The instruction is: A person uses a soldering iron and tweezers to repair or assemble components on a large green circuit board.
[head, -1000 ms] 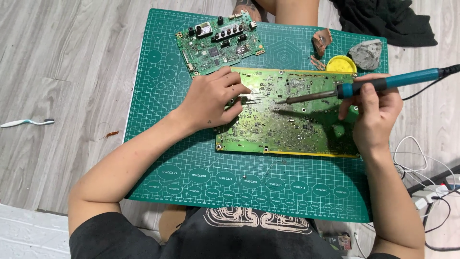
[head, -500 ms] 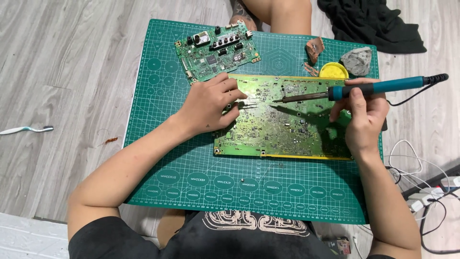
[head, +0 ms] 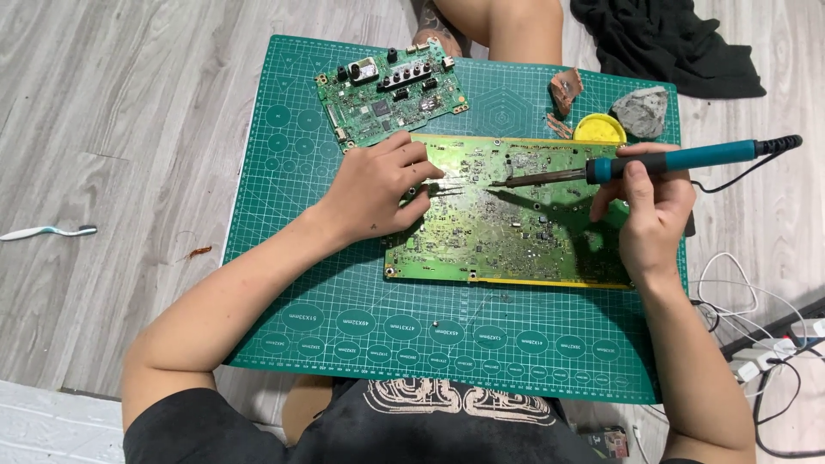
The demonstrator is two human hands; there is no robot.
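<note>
A large green circuit board lies on a green cutting mat. My left hand rests on the board's left end and pinches thin tweezers whose tips point right. My right hand grips a soldering iron with a teal handle. Its metal tip touches the board just right of the tweezer tips. A smaller circuit board with black connectors lies at the mat's far left.
A yellow round tin, a grey crumpled lump and a brown scrap sit at the mat's far right. Black cloth lies beyond. White cables and a power strip are at right. A toothbrush lies on the floor at left.
The view has shifted slightly; both hands keep their grip. The soldering iron tip has moved a little left, closer to the tweezer tips on the board.
</note>
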